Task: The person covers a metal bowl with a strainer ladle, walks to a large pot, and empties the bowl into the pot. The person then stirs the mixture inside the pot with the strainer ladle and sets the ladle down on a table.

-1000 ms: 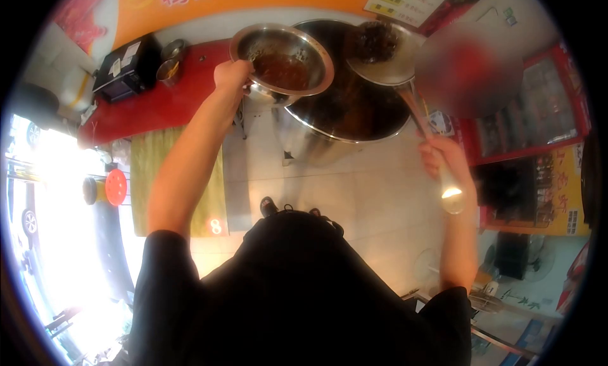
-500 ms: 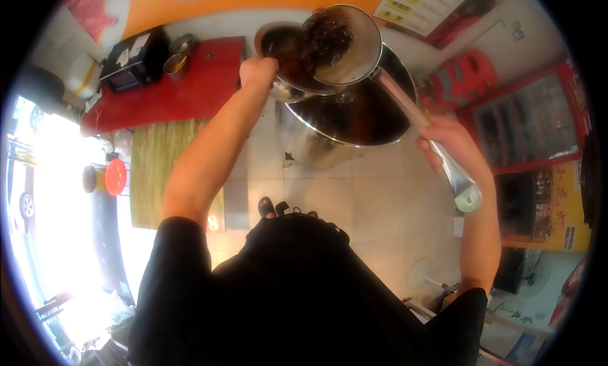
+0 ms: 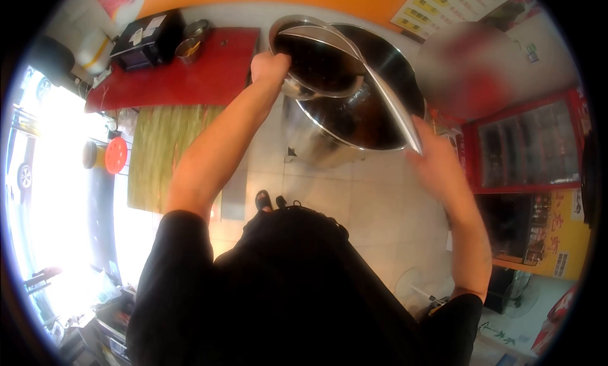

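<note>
A person in a black short-sleeved top works with both hands above a large metal pot (image 3: 316, 144); the left hand (image 3: 271, 67) grips the near-left edge of a steel bowl (image 3: 297, 88), its fingers curled tightly at the rim; the right hand (image 3: 435, 152) is closed around the lower end of a long-handled metal ladle (image 3: 393, 103), most of its fingers hidden from view; the ladle's head tips over the bowl, nearly edge-on to the camera, and whether it touches the bowl cannot be told; the bowl sits in the air over the pot's left side, dark contents inside it, with more dark liquid in the pot below.

At left, a black microwave (image 3: 149, 40) and a metal cup (image 3: 189, 52) stand on a red counter (image 3: 221, 65), beside a wood-patterned tabletop (image 3: 166, 157); at right stands a red-framed glass case (image 3: 529, 144); pale floor tiles (image 3: 354, 201) stretch beneath the pot.
</note>
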Tool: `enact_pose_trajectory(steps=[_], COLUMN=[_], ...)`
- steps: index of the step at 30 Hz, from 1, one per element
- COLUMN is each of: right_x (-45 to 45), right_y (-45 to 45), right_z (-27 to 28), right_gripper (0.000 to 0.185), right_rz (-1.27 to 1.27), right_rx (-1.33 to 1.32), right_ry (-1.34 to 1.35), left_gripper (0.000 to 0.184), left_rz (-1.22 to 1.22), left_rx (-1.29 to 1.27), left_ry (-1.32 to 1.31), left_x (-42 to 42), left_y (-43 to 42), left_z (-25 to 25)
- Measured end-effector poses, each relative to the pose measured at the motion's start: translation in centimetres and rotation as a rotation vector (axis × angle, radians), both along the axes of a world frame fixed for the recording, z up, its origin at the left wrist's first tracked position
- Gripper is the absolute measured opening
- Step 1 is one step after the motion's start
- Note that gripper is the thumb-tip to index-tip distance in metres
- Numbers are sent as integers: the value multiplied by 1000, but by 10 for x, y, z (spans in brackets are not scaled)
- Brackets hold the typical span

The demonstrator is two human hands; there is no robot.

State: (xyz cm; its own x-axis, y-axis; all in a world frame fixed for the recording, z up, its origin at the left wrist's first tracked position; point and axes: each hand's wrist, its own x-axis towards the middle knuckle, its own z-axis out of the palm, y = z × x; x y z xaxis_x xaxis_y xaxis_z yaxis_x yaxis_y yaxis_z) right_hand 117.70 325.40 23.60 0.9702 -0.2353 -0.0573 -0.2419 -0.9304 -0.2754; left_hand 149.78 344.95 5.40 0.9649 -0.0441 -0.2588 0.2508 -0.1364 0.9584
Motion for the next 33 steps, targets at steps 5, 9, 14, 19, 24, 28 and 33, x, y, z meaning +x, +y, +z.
enact_pose_trajectory(steps=[5, 9, 14, 19, 24, 28, 33], right_x=[-13, -16, -26, -35, -34, -33, -34], right_y=[10, 4, -1, -1, 5, 17, 30], right_z=[-13, -17, -16, -34, -58, -64, -72], right_gripper=[65, 63, 64, 67, 70, 73, 74], right_rz=[1, -25, -141, -120, -1, -80, -100], right_rx=[-5, 104, 210, 207, 199, 235, 192], right_ry=[-110, -158, -112, -166, -201, -119, -178], left_gripper=[2, 1, 4, 5, 5, 5, 6], left_rz=[-7, 15, 36, 31, 41, 39, 41], left_rx=[-195, -189, -196, -233, -207, -216, -220], left_ry=[70, 98, 109, 95, 50, 83, 65], left_x=[-11, -15, -20, -22, -20, -19, -24], left_y=[7, 11, 14, 16, 13, 14, 12], left_z=[2, -4, -1, -2, -4, -7, -2])
